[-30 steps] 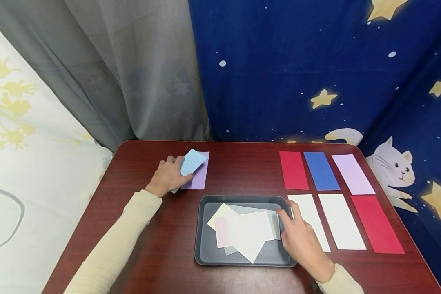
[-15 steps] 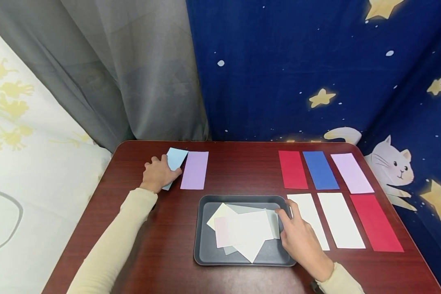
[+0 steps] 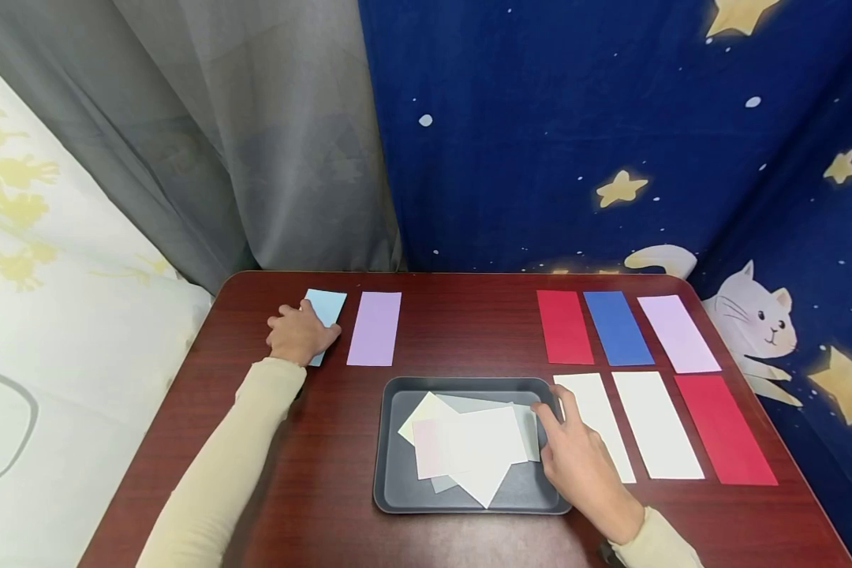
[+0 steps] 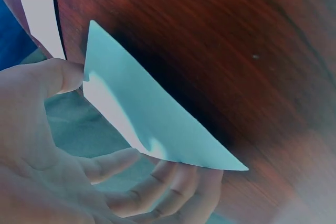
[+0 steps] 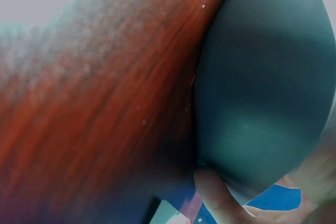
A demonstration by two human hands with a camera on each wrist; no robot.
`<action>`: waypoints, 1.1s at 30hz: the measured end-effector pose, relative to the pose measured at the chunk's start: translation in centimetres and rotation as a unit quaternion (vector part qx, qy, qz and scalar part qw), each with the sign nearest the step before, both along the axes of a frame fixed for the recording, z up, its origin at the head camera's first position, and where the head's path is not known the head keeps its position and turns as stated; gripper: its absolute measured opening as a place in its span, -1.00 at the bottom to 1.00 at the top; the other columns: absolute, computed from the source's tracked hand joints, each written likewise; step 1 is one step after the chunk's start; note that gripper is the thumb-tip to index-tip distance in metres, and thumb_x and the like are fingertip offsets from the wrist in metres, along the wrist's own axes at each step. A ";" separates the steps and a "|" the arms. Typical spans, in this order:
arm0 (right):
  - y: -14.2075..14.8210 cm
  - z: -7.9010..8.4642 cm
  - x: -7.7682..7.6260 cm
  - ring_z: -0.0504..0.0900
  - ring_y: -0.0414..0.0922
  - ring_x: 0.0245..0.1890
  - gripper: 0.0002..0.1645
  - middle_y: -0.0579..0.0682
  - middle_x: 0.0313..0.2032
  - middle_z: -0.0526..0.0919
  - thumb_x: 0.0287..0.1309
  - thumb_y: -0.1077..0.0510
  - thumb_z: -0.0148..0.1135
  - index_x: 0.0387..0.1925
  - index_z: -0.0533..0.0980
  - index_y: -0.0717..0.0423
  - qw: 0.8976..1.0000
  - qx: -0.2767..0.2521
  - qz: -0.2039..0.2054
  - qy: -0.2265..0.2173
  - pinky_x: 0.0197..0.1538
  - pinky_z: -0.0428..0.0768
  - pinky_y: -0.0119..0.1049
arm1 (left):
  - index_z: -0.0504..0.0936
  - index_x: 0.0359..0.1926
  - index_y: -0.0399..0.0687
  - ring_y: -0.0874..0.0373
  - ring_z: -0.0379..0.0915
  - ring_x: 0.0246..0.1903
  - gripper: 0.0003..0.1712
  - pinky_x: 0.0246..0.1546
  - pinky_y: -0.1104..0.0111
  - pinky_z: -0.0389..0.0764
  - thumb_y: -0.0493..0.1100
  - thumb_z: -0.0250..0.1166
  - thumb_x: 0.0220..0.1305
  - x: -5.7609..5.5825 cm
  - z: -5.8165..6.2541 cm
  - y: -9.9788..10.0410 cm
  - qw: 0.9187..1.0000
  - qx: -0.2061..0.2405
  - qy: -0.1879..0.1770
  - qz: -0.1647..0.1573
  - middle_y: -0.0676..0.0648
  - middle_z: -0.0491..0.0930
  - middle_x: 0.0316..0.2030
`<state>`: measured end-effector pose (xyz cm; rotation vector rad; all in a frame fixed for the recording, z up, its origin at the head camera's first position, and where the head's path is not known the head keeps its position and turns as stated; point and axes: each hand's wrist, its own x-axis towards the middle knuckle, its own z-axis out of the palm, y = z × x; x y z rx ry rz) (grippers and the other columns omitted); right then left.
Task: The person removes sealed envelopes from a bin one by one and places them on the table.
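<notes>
Near the table's far left corner my left hand (image 3: 298,333) holds a light blue paper card (image 3: 328,306). In the left wrist view the thumb sits at one edge of the card (image 4: 131,93) and the fingers at the opposite side; the card looks slightly bowed, with a shadow beside it on the wood. A purple card (image 3: 374,329) lies just to its right. My right hand (image 3: 585,461) grips the right rim of a dark grey tray (image 3: 397,493). Inside the tray white (image 3: 486,442), pale pink, pale yellow and grey cards overlap. In the right wrist view the tray's side (image 5: 262,77) hides most fingers.
Two rows of cards lie on the right side of the red-brown table (image 3: 312,505): red (image 3: 566,328), blue (image 3: 621,329) and lilac (image 3: 679,334) behind, two white (image 3: 658,426) and one red (image 3: 726,430) in front. Curtains (image 3: 497,158) hang behind the table.
My left hand has moved left with the light blue card, off the purple card and beside it, and the card has turned straighter. My right hand has stayed on the tray.
</notes>
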<state>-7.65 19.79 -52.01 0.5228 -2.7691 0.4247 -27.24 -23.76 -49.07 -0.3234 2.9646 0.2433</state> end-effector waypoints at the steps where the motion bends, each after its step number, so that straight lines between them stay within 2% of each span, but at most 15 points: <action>1: 0.0 0.0 0.0 0.18 -0.30 -0.76 -0.26 0.27 0.27 0.25 -0.27 0.43 0.25 0.12 0.48 0.11 1.000 0.001 -0.001 -0.001 -0.71 0.21 -0.48 | 0.04 0.46 -0.39 -0.52 0.22 0.01 0.06 -0.25 -0.22 0.49 0.29 0.12 0.24 -0.1 0.0 0.1 1.000 -0.001 -0.002 0.004 -0.62 0.17 0.11; 8: -0.1 0.1 0.1 0.18 -0.30 -0.77 -0.27 0.26 0.26 0.25 -0.24 0.42 0.27 0.12 0.48 0.10 1.000 0.001 -0.005 -0.009 -0.71 0.21 -0.48 | 0.00 0.46 -0.37 -0.50 0.25 -0.02 0.08 -0.29 -0.20 0.49 0.30 0.14 0.22 -0.7 -0.1 0.6 0.999 -0.004 -0.010 0.035 -0.62 0.18 0.05; 14: -0.2 0.1 0.1 0.17 -0.31 -0.77 -0.27 0.25 0.26 0.25 -0.25 0.43 0.27 0.12 0.48 0.10 1.000 0.002 -0.005 -0.010 -0.72 0.20 -0.50 | -0.01 0.46 -0.37 -0.48 0.26 -0.04 0.10 -0.30 -0.18 0.49 0.31 0.16 0.20 -0.8 0.0 0.9 0.999 -0.007 -0.010 0.047 -0.61 0.19 0.03; 25: -0.1 0.0 0.1 0.17 -0.31 -0.78 -0.27 0.25 0.27 0.25 -0.24 0.43 0.25 0.13 0.47 0.10 1.000 0.002 -0.007 -0.013 -0.72 0.20 -0.49 | -0.01 0.46 -0.38 -0.50 0.24 -0.02 0.10 -0.29 -0.20 0.48 0.30 0.16 0.21 -0.9 -0.4 0.9 0.999 -0.005 -0.006 0.043 -0.63 0.17 0.05; 33: 0.0 0.0 -0.1 0.17 -0.29 -0.77 -0.28 0.27 0.26 0.26 -0.25 0.42 0.25 0.12 0.48 0.11 1.000 0.000 -0.005 -0.002 -0.71 0.21 -0.47 | 0.00 0.46 -0.40 -0.52 0.19 0.03 0.06 -0.26 -0.22 0.48 0.27 0.12 0.25 -0.4 -0.3 0.4 1.000 -0.007 -0.008 0.022 -0.63 0.13 0.10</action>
